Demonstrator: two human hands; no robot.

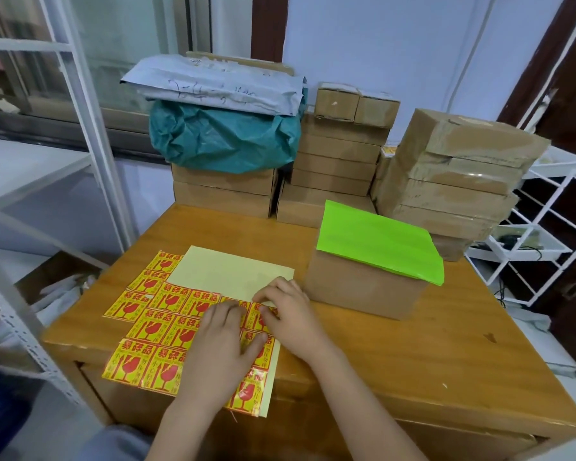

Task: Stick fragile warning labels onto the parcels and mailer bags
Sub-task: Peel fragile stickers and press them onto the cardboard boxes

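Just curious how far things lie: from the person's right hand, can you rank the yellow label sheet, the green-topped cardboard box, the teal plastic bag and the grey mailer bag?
1. Yellow label sheet: under the right hand.
2. Green-topped cardboard box: just right of it.
3. Teal plastic bag: far back, left.
4. Grey mailer bag: atop the teal bag.

A sheet of yellow labels (153,331) printed with red broken-glass marks lies flat on the desk (396,347), its far part bare pale backing. Just right of it stands a brown parcel (363,287) with a green mailer bag (379,242) on top. More brown parcels (453,181) and grey and teal mailer bags (223,134) are stacked along the far edge
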